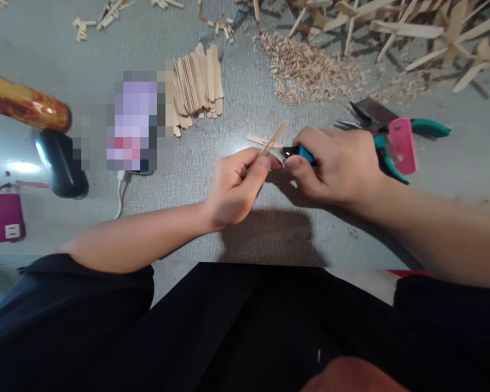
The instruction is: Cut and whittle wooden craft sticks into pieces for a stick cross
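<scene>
My left hand (pixel 239 182) is closed around a wooden craft stick (pixel 278 134), which slants up and to the right between thumb and fingers. A small slot shows in the stick. In my right hand (pixel 335 163) I grip a pair of flush cutters (pixel 306 154) with blue handles and a dark head. Their jaws point left, close by the stick; whether they touch it I cannot tell. Behind the held stick, another light stick (pixel 256 139) shows in part; my fingers and the first stick hide the rest of it.
Craft sticks (pixel 196 81) lie stacked beyond my left hand, beside a blurred phone (pixel 133 125) on a cable. Wood chips (pixel 306 68) and crossed stick pieces (pixel 408 27) spread at the back right. Green-handled pliers (pixel 428 128) and a pink piece (pixel 403 146) lie right. A dark case (pixel 61 163) lies left.
</scene>
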`<state>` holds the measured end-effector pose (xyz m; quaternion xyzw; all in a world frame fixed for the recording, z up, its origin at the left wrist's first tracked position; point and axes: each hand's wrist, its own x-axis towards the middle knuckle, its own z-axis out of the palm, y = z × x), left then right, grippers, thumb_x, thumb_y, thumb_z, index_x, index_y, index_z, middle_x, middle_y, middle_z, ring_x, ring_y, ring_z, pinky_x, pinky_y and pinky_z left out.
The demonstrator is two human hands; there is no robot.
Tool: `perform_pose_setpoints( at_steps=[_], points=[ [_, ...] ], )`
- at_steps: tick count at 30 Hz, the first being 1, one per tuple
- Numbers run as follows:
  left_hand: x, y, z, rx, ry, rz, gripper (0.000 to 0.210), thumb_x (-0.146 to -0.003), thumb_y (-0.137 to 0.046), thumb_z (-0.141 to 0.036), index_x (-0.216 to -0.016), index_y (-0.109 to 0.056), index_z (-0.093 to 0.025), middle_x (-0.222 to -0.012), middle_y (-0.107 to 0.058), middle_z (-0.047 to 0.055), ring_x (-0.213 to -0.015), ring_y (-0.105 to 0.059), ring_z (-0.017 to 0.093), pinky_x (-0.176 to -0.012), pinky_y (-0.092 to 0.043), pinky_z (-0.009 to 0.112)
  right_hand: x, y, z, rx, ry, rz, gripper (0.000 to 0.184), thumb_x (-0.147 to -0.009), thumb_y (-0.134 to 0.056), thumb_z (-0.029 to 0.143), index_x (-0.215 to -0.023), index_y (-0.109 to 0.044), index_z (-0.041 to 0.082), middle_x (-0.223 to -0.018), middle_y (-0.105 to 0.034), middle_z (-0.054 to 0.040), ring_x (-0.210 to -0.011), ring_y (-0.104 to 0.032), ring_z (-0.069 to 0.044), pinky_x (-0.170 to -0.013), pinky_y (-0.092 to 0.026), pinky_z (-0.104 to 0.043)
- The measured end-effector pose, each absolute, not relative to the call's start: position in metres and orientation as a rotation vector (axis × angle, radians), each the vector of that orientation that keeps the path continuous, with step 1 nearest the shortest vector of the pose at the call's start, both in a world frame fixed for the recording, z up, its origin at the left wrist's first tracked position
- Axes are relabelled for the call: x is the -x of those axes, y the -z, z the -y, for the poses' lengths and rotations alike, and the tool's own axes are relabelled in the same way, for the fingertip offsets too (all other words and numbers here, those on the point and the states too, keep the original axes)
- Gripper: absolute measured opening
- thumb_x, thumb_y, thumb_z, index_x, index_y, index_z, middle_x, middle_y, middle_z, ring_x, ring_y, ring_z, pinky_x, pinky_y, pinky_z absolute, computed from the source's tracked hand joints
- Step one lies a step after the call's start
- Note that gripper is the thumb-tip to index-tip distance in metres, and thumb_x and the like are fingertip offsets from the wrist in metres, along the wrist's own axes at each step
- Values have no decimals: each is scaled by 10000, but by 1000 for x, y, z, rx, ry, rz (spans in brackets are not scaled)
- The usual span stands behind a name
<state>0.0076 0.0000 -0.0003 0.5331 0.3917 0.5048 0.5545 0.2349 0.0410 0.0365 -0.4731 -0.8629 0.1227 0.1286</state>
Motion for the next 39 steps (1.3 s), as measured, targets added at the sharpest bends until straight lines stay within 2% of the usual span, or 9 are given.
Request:
perform_pose_setpoints(
  at_steps=[5,9,15,20,26,33,36,39],
  points=[
    [-6,-3,-3,-1353,-1213,-950,440,-1166,-723,-595,-912,-812,-246,-654,-554,-8,-625,-547,142,-589,-432,330,-234,-36,-41,1378,-379,2514,722,-1185,-253,771,-1053,-710,228,-843,-753,-129,-682,-630,-288,-644,-232,-412],
    [-4,-5,-3,-1388,-1208,-925,403,-1162,-738,-569,-933,-822,-249,-705,-638,7,-661,-617,152,-605,-460,335,-234,-37,-41,1366,-416,2529,723,-1184,-258,786,-1048,-700,230,-833,-751,-133,-689,-630,-288,-643,-228,-418],
    [-3,-7,-1,-1410,-1162,-989,410,-1190,-691,-535,-930,-827,-249,-726,-682,17,-648,-589,149,-611,-468,345,-234,-40,-43,1342,-432,2554,704,-1181,-252,753,-1052,-699,224,-856,-766,-144,-712,-662,-300,-642,-248,-418],
    [-2,-8,-1,-1403,-1119,-990,440,-1192,-680,-562,-919,-822,-248,-660,-603,1,-609,-529,145,-575,-437,342,-236,-38,-46,1306,-422,2590,681,-1189,-270,721,-1049,-714,224,-866,-781,-147,-702,-661,-303,-634,-272,-419],
    [0,-7,0,-1409,-1080,-1030,458,-1197,-667,-583,-925,-835,-255,-716,-663,23,-668,-572,161,-607,-467,352,-240,-31,-49,1207,-374,2572,692,-1172,-270,744,-991,-696,230,-803,-745,-97,-623,-556,-250,-616,-246,-392],
    [1,-11,0,-1377,-1048,-1003,458,-1201,-671,-555,-905,-832,-245,-808,-754,42,-764,-666,179,-695,-525,369,-244,-30,-54,1184,-414,2561,661,-1167,-310,760,-996,-706,259,-756,-676,-78,-643,-575,-271,-651,-259,-414],
    [2,-13,-1,-1353,-1029,-979,468,-1191,-688,-553,-877,-832,-237,-753,-719,33,-696,-608,159,-647,-470,360,-245,-32,-55,1148,-432,2578,695,-1170,-274,770,-1011,-720,261,-748,-660,-65,-654,-583,-271,-646,-262,-414],
    [2,-14,-6,-1284,-1023,-961,515,-1142,-741,-628,-819,-804,-233,-633,-574,-2,-575,-445,132,-550,-340,357,-246,-35,-53,1103,-484,2604,700,-1162,-271,792,-957,-690,270,-742,-660,-62,-655,-581,-266,-642,-270,-412]
  ],
)
